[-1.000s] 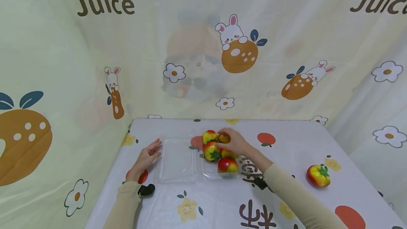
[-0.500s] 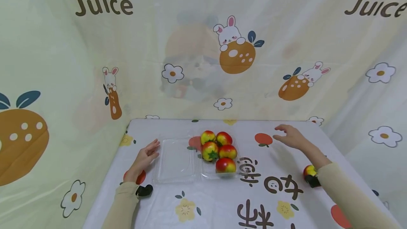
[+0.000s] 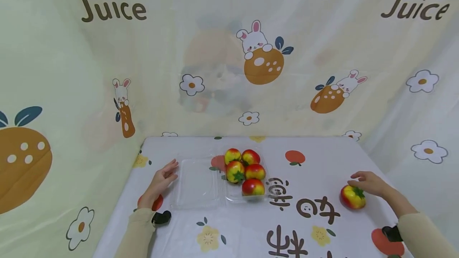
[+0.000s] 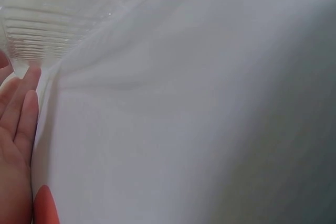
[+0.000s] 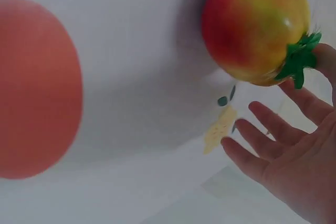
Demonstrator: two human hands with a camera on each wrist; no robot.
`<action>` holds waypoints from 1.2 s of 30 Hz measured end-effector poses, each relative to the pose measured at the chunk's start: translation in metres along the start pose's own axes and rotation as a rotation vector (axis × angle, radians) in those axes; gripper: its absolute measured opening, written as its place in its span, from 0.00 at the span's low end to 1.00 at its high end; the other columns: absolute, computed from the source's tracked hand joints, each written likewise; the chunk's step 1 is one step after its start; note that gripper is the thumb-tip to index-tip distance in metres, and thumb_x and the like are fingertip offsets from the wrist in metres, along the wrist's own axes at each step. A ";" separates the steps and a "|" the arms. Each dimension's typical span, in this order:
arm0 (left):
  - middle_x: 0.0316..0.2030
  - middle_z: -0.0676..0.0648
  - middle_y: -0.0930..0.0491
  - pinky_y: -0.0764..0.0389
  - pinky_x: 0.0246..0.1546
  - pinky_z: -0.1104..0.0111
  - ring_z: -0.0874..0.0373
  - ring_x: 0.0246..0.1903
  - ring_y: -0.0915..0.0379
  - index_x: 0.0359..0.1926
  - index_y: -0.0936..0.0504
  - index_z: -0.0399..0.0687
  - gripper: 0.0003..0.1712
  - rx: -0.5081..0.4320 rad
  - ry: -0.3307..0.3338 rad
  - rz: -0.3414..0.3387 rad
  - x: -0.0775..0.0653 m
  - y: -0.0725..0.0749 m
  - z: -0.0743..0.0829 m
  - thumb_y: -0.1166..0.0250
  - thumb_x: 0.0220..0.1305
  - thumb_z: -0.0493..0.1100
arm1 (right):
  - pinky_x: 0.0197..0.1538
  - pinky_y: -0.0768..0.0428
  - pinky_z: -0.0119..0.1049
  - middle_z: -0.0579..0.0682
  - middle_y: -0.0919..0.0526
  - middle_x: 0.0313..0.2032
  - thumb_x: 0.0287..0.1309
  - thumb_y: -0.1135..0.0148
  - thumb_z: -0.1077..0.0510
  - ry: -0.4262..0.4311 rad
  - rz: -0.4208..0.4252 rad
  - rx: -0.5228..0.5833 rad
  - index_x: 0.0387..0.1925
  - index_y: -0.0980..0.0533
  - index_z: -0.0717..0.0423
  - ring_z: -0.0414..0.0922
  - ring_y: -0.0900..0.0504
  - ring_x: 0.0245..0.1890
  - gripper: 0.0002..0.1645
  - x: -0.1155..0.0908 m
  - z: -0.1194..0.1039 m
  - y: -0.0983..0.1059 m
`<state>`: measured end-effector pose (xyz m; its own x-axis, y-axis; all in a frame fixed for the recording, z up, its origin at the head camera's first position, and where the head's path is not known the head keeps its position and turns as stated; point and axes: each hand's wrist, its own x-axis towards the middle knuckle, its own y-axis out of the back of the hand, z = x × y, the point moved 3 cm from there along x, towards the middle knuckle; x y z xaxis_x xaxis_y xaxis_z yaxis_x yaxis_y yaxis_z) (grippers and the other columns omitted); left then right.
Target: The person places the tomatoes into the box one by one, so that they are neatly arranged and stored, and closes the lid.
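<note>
A clear plastic clamshell box [image 3: 247,200] lies spread on the table, its lid half [image 3: 198,204] on the left. Several red-and-yellow fruits, such as one with a green leafy top [image 3: 234,171], sit in the right half. My left hand [image 3: 162,180] rests beside the lid's left edge; in the left wrist view its fairly straight fingertips [image 4: 32,72] meet the ribbed plastic. At the right, my right hand [image 3: 371,183] reaches over a lone red-and-yellow fruit [image 5: 252,24] with a green leafy top. Its fingers are spread and loosely bent, and the fruit stands on the cloth.
A white tablecloth [image 3: 305,246] printed with fruit, flowers and lettering covers the table. Printed curtains [image 3: 215,51] hang behind it and at both sides. Black wrist straps [image 3: 162,217] are on both arms.
My right hand has left a fruit in the box and moved right to the lone fruit. The left hand has stayed by the lid. The head view has shifted slightly.
</note>
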<state>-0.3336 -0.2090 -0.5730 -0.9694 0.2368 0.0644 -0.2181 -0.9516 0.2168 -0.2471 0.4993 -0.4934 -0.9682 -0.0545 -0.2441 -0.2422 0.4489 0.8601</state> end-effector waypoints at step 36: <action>0.75 0.39 0.48 0.39 0.68 0.60 0.44 0.71 0.44 0.69 0.36 0.28 0.30 0.000 0.017 0.023 0.001 0.000 -0.001 0.43 0.66 0.26 | 0.41 0.14 0.40 0.68 0.25 0.54 0.64 0.38 0.45 0.094 0.050 0.249 0.61 0.30 0.68 0.58 0.24 0.49 0.35 -0.003 -0.073 -0.020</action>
<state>-0.3343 -0.2089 -0.5740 -0.9759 0.2119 0.0524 -0.1962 -0.9567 0.2150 -0.2439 0.4254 -0.4767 -0.9830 -0.1039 -0.1514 -0.1821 0.6579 0.7308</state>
